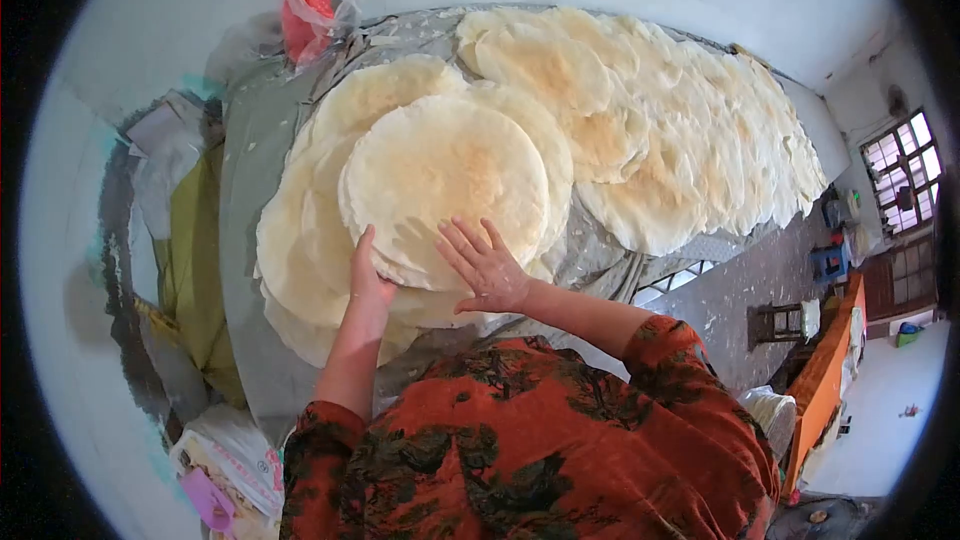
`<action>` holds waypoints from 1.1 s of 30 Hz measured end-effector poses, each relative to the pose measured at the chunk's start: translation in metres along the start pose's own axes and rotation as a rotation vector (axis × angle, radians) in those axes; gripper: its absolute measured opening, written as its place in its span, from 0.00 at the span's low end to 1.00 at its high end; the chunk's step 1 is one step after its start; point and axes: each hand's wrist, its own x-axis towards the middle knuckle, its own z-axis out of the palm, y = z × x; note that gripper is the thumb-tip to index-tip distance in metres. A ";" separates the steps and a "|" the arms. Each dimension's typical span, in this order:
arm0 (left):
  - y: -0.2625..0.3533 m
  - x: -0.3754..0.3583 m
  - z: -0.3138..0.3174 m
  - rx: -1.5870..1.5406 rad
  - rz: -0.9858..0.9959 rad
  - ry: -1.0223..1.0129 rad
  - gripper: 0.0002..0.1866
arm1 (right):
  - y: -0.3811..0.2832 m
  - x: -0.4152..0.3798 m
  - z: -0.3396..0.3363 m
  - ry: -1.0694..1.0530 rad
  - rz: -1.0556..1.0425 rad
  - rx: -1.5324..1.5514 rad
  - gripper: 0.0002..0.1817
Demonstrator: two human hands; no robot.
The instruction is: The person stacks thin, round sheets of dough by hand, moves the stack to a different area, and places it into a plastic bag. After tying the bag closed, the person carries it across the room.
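Observation:
A stack of thin round flatbreads (440, 185), pale with light brown patches, lies in front of me on a larger pile of flatbreads (300, 260). My left hand (372, 278) is at the stack's near left edge. Its thumb points up along the rim, and the other fingers are hidden, apparently under the bread. Over the near part of the top flatbread is my right hand (488, 270), palm down, fingers spread and holding nothing. Whether its fingertips touch the surface is hard to tell.
More flatbreads (690, 130) overlap in a long spread to the right, on a grey cloth (255, 170). A red plastic bag (308, 20) sits at the back left. Plastic bags (235, 460) lie at lower left. A stool (785, 322) and an orange panel (820, 380) stand right.

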 end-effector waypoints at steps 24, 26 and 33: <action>-0.043 -0.017 -0.029 0.104 0.020 -0.026 0.26 | 0.016 0.047 0.020 -0.209 0.161 0.085 0.33; -0.046 -0.016 -0.028 0.146 0.055 0.026 0.25 | 0.019 0.051 0.036 -0.160 0.115 -0.025 0.29; -0.049 -0.013 -0.031 0.116 0.070 0.095 0.23 | 0.042 0.051 0.030 -0.218 -0.023 0.075 0.14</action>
